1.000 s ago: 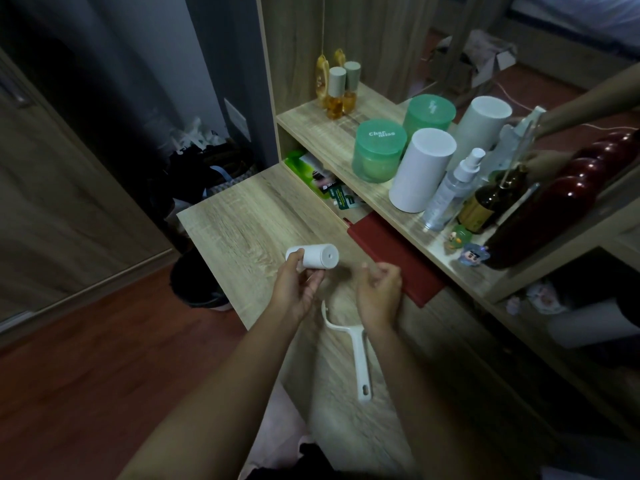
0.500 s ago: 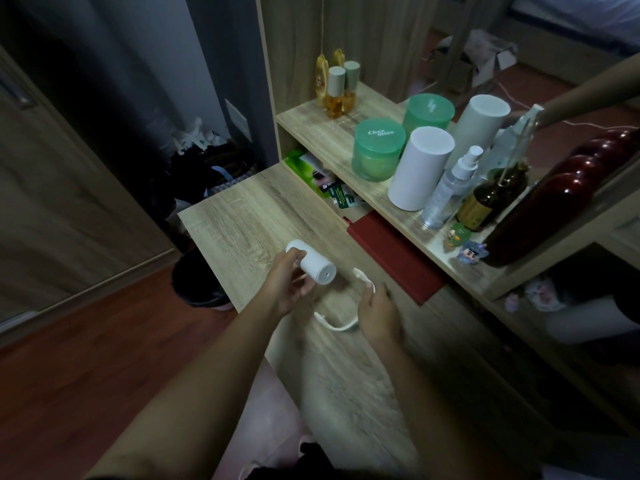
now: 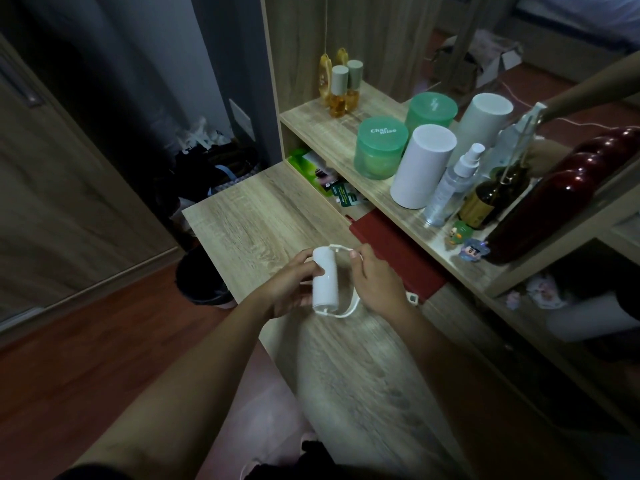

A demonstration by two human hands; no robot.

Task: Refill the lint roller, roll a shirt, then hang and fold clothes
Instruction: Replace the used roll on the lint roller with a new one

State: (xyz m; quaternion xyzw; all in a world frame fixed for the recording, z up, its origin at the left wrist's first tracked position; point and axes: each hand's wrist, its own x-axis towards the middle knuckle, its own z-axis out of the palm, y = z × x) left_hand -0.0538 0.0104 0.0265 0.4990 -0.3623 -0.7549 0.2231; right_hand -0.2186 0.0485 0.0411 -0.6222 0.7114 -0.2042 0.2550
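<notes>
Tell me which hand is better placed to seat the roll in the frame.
Probably the left: the left hand grips the white roll, while the right hand holds the handle frame beside it.

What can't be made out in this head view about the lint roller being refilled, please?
1. Lint roller handle: the right hand covers all but its thin frame and hanging end.
2. Refill roll: whether it is fully seated on the frame cannot be told, as the left hand hides its left side.
3. Green packets under the shelf: the print is too small and shadowed.
</notes>
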